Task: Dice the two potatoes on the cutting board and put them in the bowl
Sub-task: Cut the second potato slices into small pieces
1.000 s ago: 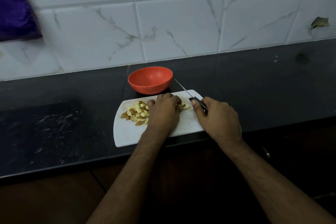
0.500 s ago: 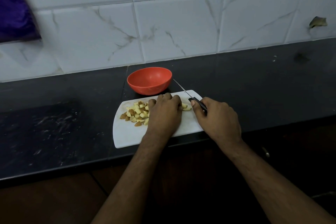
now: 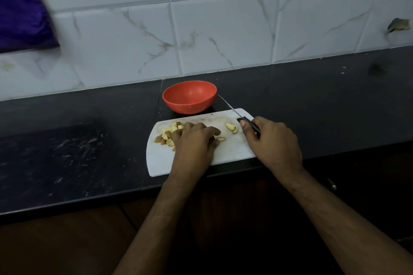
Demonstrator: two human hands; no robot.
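A dark surface (image 3: 312, 100) is backed by white marbled tiles. The left hand (image 3: 196, 143) is curled over the diced potato pieces (image 3: 168, 135) on the white cutting board (image 3: 230, 152), probably to gather them; whether any are gripped cannot be told. The knife (image 3: 241, 117) is gripped by the right hand (image 3: 270, 140) at the board's right edge, blade angled away. The red bowl (image 3: 189, 96), seemingly empty, is set just behind the board for an easy transfer.
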